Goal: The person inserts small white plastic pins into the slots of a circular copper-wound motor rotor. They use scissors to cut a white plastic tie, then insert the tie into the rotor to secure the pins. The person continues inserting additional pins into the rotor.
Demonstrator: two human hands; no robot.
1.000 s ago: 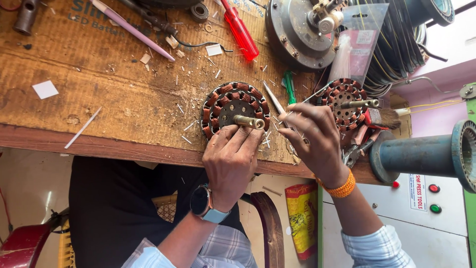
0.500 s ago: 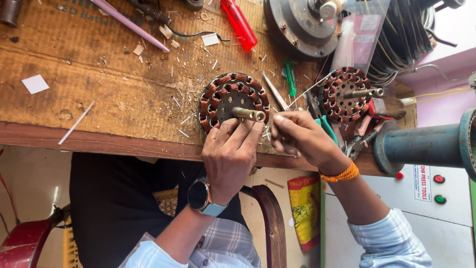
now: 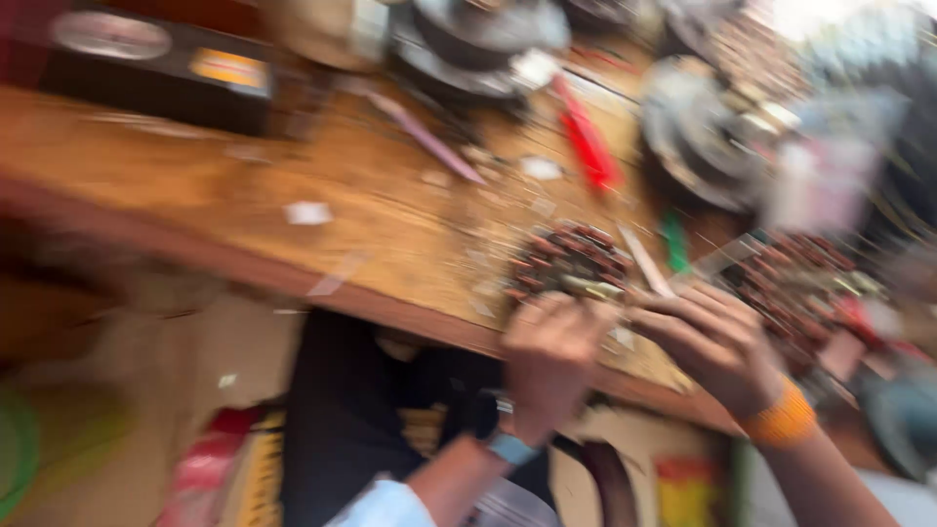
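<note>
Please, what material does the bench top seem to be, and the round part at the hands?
Bench top: probably bare wood, brown, matt and worn. Round part under the left hand: seemingly dark metal with reddish copper-like windings; blur leaves it uncertain.

Whole shot is motion-smeared, so whether the hands (image 3: 551,356) (image 3: 712,337) actually grip the round copper-wound motor core (image 3: 571,262) is anyone's guess, and the grey metal parts along the wooden worktop (image 3: 390,195) top edge are cut off.

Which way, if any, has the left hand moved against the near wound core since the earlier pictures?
No. The left hand still rests at the core, by the bench edge; the blurred view shifted because the camera swung, not the hand.
</note>
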